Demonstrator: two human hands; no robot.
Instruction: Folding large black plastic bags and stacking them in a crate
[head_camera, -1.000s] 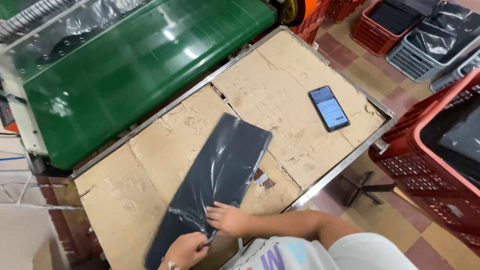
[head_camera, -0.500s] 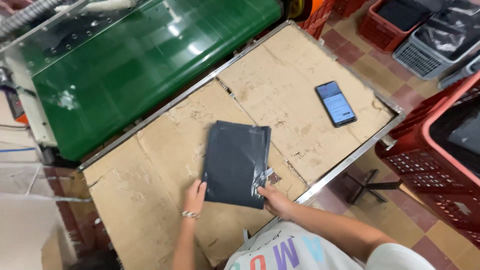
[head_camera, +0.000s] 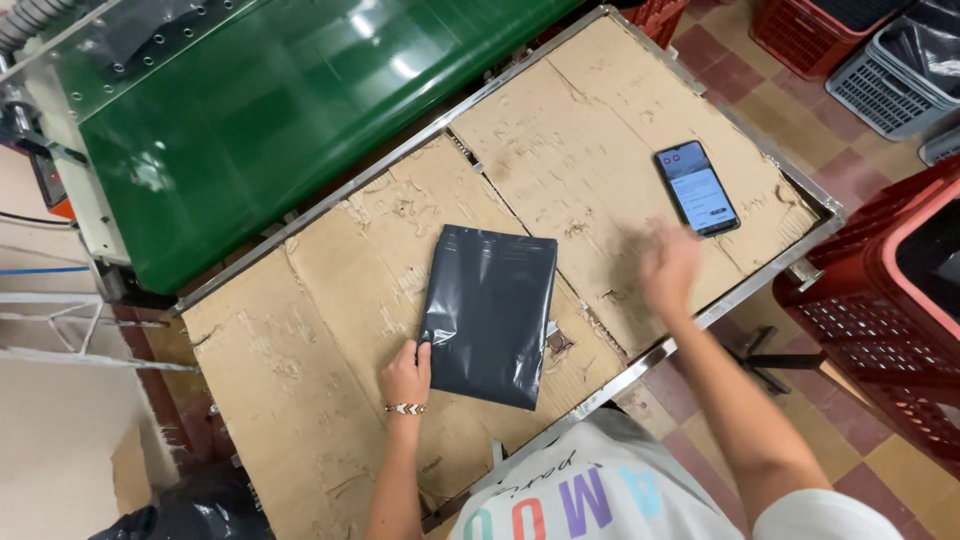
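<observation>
Since half a second ago our right hand (head_camera: 668, 268) has come off the dark grey poly bag (head_camera: 490, 313) and swung out toward the phone (head_camera: 696, 187); the bag itself sits folded as before, and a second ago it lay long and unfolded.

Largest first: the green conveyor machine (head_camera: 260, 110) runs along the far edge of the bench (head_camera: 330, 290), whose top is worn cardboard in a metal frame. Red crates (head_camera: 880, 300) stand on the tiled floor to our right.

The bag lies flat near the middle of the bench, folded to a neat rectangle, so we judge the folding done. Moving it off the bench looks not yet done.

Our left hand (head_camera: 406, 376) rests at the bag's lower left corner, fingers loosely together, touching the edge. The right hand is motion-blurred over bare cardboard, short of the phone; we cannot tell how its fingers are set, and it holds nothing.
</observation>
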